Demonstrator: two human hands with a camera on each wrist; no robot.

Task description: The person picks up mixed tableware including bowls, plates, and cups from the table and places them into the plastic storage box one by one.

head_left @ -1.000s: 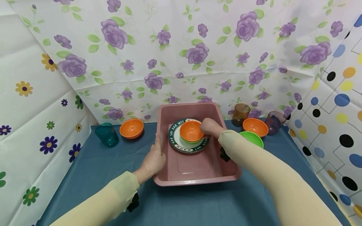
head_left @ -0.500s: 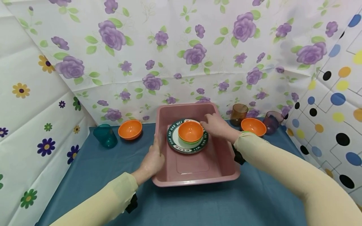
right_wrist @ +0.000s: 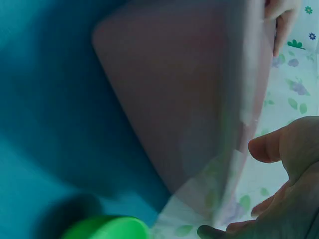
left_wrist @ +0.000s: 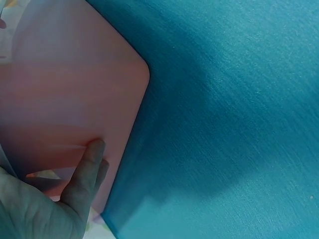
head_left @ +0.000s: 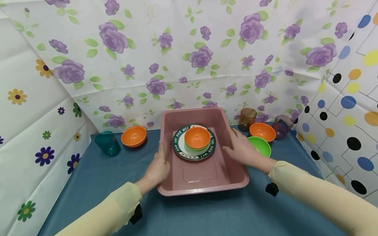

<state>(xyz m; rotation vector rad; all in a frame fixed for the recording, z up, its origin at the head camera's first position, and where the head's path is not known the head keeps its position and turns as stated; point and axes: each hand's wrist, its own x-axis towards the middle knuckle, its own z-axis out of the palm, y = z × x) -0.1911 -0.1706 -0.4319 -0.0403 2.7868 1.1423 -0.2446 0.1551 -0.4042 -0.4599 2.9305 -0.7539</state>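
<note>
A pink rectangular basin (head_left: 200, 188) stands in the middle of the table. My left hand (head_left: 156, 167) holds its left rim, and the left wrist view shows fingers (left_wrist: 89, 164) flat against the outer wall. Inside the basin lies a white plate with a dark green lettered rim (head_left: 193, 156). On the plate sits an orange bowl (head_left: 197, 137) nested in a green one (head_left: 199, 149). At the basin's right rim is my right hand (head_left: 243, 149), fingers spread and holding nothing; in the right wrist view, thumb (right_wrist: 266, 148) and fingers stand apart beside the wall.
Left of the basin are a teal cup (head_left: 107, 144), tilted, and an orange bowl (head_left: 134, 136). To the right stand a brown cup (head_left: 247, 119), another orange bowl (head_left: 262, 131), a green bowl (head_left: 261, 146) and a purple cup (head_left: 282, 127). Patterned sheets surround the blue table (head_left: 195, 216).
My right hand has let go of the stacked orange bowl and moved right to the basin's right rim, its fingers spreading. The left hand stays on the left rim.
</note>
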